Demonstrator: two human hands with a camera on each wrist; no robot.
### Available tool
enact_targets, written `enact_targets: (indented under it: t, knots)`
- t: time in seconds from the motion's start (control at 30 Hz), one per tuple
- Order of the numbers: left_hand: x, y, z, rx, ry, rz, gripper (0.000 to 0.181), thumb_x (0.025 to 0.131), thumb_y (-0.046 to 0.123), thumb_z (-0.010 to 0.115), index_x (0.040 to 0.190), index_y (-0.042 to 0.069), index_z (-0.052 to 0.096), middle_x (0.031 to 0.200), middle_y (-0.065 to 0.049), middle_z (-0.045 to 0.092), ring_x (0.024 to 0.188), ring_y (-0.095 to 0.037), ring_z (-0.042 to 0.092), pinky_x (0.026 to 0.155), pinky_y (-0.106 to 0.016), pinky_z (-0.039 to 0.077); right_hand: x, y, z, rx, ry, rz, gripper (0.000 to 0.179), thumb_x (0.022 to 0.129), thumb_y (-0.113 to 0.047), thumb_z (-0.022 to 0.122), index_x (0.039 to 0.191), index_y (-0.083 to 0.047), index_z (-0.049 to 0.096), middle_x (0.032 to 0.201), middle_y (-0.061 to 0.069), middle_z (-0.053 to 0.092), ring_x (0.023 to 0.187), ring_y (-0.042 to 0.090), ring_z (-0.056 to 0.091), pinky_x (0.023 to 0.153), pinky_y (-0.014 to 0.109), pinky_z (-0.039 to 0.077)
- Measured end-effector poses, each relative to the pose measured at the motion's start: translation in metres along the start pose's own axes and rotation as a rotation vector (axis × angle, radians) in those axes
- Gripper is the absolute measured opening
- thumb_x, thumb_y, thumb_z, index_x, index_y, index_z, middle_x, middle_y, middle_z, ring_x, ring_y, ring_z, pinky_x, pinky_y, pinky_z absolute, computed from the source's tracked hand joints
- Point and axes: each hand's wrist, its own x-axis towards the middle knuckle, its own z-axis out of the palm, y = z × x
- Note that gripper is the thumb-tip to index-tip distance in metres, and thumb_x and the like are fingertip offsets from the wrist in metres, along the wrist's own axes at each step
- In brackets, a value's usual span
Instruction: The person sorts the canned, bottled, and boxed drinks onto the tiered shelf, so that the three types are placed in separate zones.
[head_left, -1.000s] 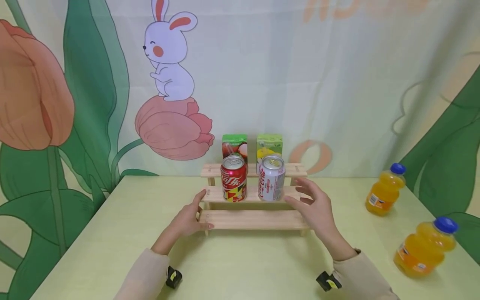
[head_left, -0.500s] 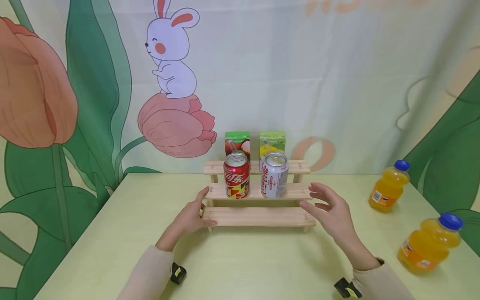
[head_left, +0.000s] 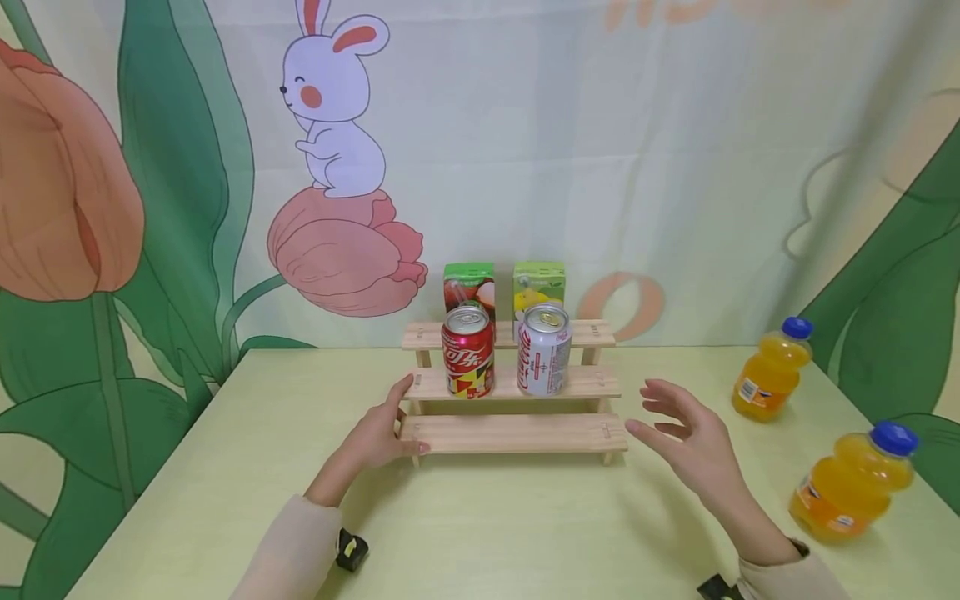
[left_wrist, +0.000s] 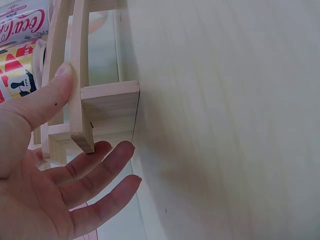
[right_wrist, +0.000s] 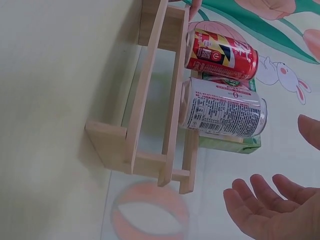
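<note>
A three-step wooden rack (head_left: 517,433) stands on the table. My left hand (head_left: 377,432) grips its left end, thumb on the lowest step and fingers around the end, as the left wrist view shows. On the middle step stand a red cola can (head_left: 468,354) and, to its right, a white Coca-Cola can (head_left: 544,350), both upright. My right hand (head_left: 693,442) hovers to the right of the rack with fingers spread and loosely bent, holding nothing. In the right wrist view this hand (right_wrist: 280,205) is apart from the white can (right_wrist: 225,107).
Two drink boxes, one with a dark green top (head_left: 470,273) and one light green (head_left: 538,283), stand on the top step, partly hidden by the cans. Two orange juice bottles (head_left: 771,375) (head_left: 855,483) with blue caps stand at the right. A printed cloth (head_left: 480,167) hangs behind the table.
My right hand has moved away from beside the white can, to the right and slightly down. My left hand stays on the rack's left end, and the cans keep their places.
</note>
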Motion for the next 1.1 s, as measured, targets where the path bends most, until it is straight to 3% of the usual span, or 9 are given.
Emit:
enact_targets:
  t: [0.53, 0.73, 1.1]
  knots:
    - [0.000, 0.003, 0.002, -0.011, 0.005, 0.016, 0.101, 0.070, 0.019, 0.079, 0.146, 0.012, 0.013, 0.095, -0.013, 0.056, 0.069, -0.018, 0.051, 0.060, -0.028, 0.044, -0.012, 0.007, -0.025, -0.088, -0.032, 0.050, 0.060, 0.083, -0.026, 0.068, 0.131, -0.002, 0.043, 0.124, 0.019, 0.051, 0.106, 0.031, 0.051, 0.075, 0.009, 0.041]
    - [0.001, 0.003, 0.001, -0.003, 0.008, 0.019, 0.102, 0.069, 0.019, 0.080, 0.146, 0.011, 0.013, 0.095, -0.014, 0.056, 0.069, -0.019, 0.052, 0.061, -0.030, 0.045, -0.010, 0.010, -0.030, -0.099, -0.059, 0.096, 0.061, 0.084, -0.027, 0.067, 0.134, -0.002, 0.041, 0.127, 0.020, 0.049, 0.109, 0.032, 0.050, 0.074, 0.008, 0.040]
    - [-0.001, 0.001, -0.001, 0.004, -0.001, 0.011, 0.102, 0.070, 0.019, 0.080, 0.146, 0.012, 0.013, 0.098, -0.016, 0.057, 0.070, -0.020, 0.052, 0.062, -0.030, 0.045, -0.016, 0.022, -0.034, -0.119, -0.064, 0.101, 0.061, 0.084, -0.028, 0.067, 0.132, 0.001, 0.042, 0.123, 0.021, 0.051, 0.107, 0.033, 0.051, 0.072, 0.008, 0.040]
